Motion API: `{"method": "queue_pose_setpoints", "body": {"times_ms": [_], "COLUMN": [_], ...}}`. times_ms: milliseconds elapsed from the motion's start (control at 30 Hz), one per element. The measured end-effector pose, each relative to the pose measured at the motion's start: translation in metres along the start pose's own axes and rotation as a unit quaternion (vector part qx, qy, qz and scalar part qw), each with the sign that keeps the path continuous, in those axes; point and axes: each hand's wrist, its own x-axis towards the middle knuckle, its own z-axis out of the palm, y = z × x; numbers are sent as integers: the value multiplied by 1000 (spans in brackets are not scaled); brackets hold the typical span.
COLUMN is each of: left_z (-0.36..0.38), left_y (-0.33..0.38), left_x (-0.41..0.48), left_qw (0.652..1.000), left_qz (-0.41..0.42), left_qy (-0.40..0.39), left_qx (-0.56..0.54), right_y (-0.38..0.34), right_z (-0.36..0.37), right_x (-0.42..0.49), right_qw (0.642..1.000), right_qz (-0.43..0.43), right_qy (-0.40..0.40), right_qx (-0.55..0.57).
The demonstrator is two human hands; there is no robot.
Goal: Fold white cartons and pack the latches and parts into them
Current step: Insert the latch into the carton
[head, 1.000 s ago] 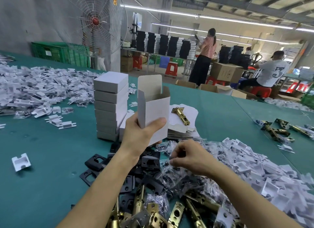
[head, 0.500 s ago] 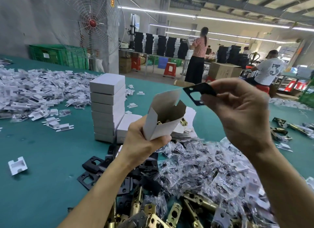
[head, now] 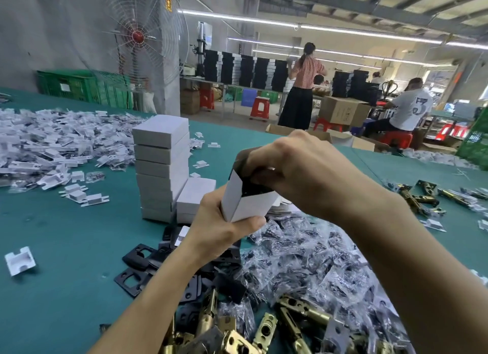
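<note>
My left hand [head: 219, 227] grips a small white carton [head: 247, 204] from below, its open mouth tilted up and to the right. My right hand [head: 298, 171] is over that mouth, its curled fingers holding a black plate [head: 250, 186] that sits partly inside the carton. Below the hands lie black plates [head: 137, 258], brass latches [head: 266, 330] and small clear bags of parts [head: 311, 256]. A stack of closed white cartons [head: 161, 168] stands just left of the held carton.
The green table [head: 66, 287] carries a heap of white plastic inserts [head: 52, 142] at the left and more latches [head: 417, 195] at the right. One loose insert [head: 19, 260] lies near the left edge. People work at benches beyond the table.
My right hand picked a black plate from the pile, lifted it and brought it down into the carton's mouth. My left hand tilted the carton toward it.
</note>
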Motion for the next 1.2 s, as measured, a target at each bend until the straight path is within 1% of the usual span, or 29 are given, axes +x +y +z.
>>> {"method": "queue_pose_setpoints", "body": {"times_ms": [133,200,333,433,467,500,533,600,633,667,700,733,767,800,833,867,900,967,1033,1133,1200], "left_z": [0,0,-1,0,0,0,-1,-3,-4,-4,-4,-4,-3,-2,-2,-2,-1,-1,-1,-1,-2], "left_y": [2,2,3,3,3,3,3,3,3,2,2,2,2,3,3,4,5,5,7,6,3], "left_x": [0,-1,-1,-1,-1,0,0,1,2,2,2,1,1,0,-1,-1,-2,-2,-2,0,1], "left_qw": [1000,1000,1000,1000,999,999,999,998,996,994,993,991,990,989,989,989,988,988,988,985,983], "left_qz": [-4,-8,-16,-27,-32,-36,-40,-59,-74,-88,-101,-109,-115,-116,-116,-116,-118,-123,-127,-143,-159], "left_qy": [3,4,6,-2,-4,-3,1,20,32,46,58,66,72,74,72,67,62,49,41,51,66], "left_qx": [2,-1,-12,-3,-2,-6,-13,-29,-36,-37,-37,-37,-44,-55,-64,-69,-73,-82,-83,-76,-66], "right_y": [-1,-1,0,6,9,13,17,27,36,44,53,61,65,67,68,68,69,73,77,80,82], "right_z": [2,3,5,11,14,17,19,25,30,37,47,57,68,79,91,102,112,128,137,133,119], "right_x": [8,9,10,15,15,12,8,-2,-7,-11,-15,-18,-21,-24,-28,-31,-34,-36,-38,-39,-38], "right_qw": [998,998,999,996,996,999,999,978,963,954,956,968,979,981,975,968,963,963,969,979,983], "right_qz": [19,21,17,39,37,26,20,39,62,95,131,161,176,172,155,135,116,83,83,123,160], "right_qy": [-55,-53,-22,-56,-54,-28,24,159,206,224,200,129,28,-75,-158,-212,-239,-233,-204,-157,-80], "right_qx": [-18,-32,-25,-60,-57,-27,25,131,162,176,169,141,99,57,22,-7,-41,-102,-111,-45,46]}}
